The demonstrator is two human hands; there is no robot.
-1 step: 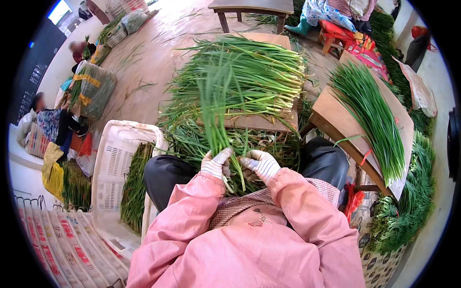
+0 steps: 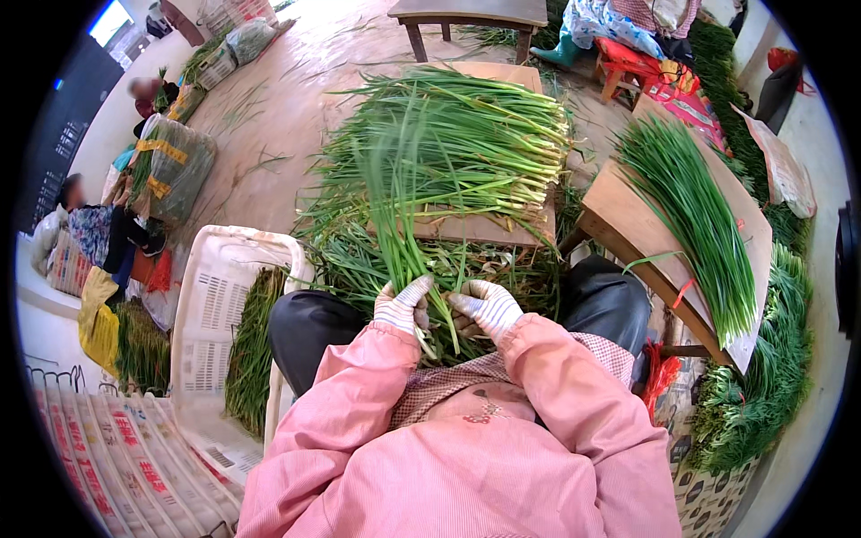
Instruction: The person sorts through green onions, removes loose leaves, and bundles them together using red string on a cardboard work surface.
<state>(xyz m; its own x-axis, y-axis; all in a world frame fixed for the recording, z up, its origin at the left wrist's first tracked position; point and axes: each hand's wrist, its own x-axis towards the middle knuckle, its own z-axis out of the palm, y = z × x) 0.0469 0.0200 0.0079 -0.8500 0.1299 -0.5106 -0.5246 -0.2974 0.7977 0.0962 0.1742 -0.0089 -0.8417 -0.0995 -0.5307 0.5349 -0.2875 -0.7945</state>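
Observation:
My left hand [image 2: 404, 303], in a striped white glove, is closed around a small bunch of garlic chives [image 2: 399, 247]. The pale stem ends point down toward my lap, and the long green leaves rise away from me, blurred at the tips. Close to those stem ends, my right hand [image 2: 484, 308] has its gloved thumb and fingers pinched together; what they hold, if anything, is too small to make out. Beyond both hands, a large heap of garlic chives [image 2: 448, 143] lies across a low wooden table [image 2: 502, 226], white ends to the right.
On the right, a wooden bench [image 2: 619, 211] carries a neat pile of chives [image 2: 695, 215]. A white plastic crate [image 2: 202, 332] with chives stands at my left. Loose leaves [image 2: 341, 260] lie between my knees. Two people [image 2: 90, 224] sit far left; another stool [image 2: 471, 13] stands ahead.
The leafy tops of the held chives have swung slightly left. Both hands stay nearly where they were.

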